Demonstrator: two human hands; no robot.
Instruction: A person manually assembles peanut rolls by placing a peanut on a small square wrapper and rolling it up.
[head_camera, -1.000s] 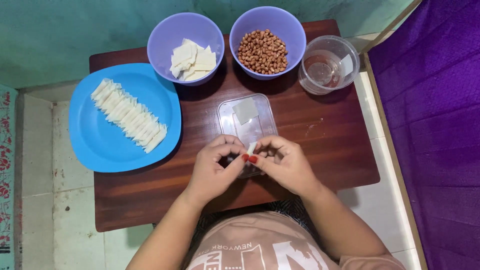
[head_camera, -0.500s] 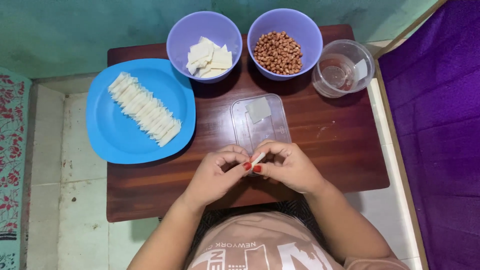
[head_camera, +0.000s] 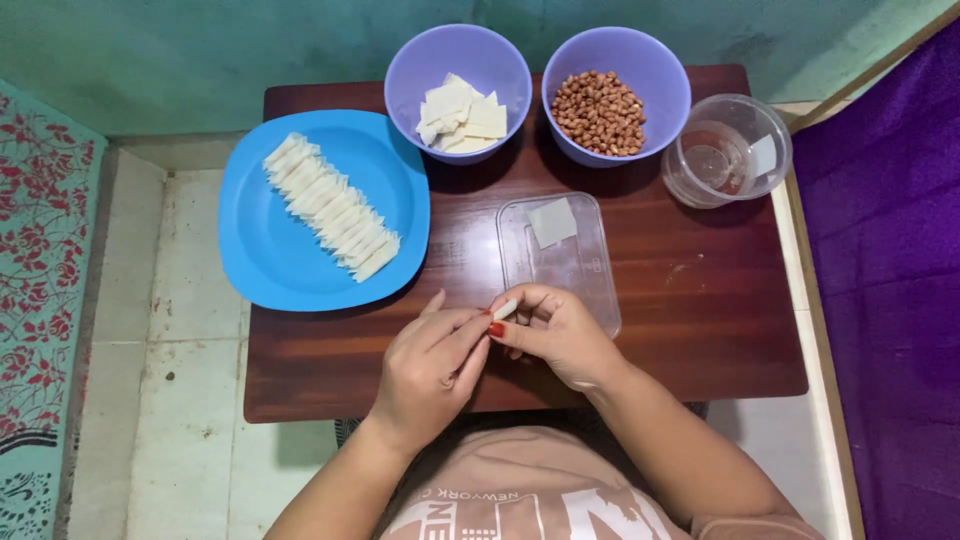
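Both our left hand and right hand pinch a small wrapper roll; bowls hold wrappers and peanuts.

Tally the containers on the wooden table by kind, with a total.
Purple bowls: 2, one with white wrapper squares, one with peanuts
Blue plate: 1, holding a row of rolled wrappers
Clear round container: 1
Clear flat rectangular tray: 1, with one wrapper square on it
Total: 5
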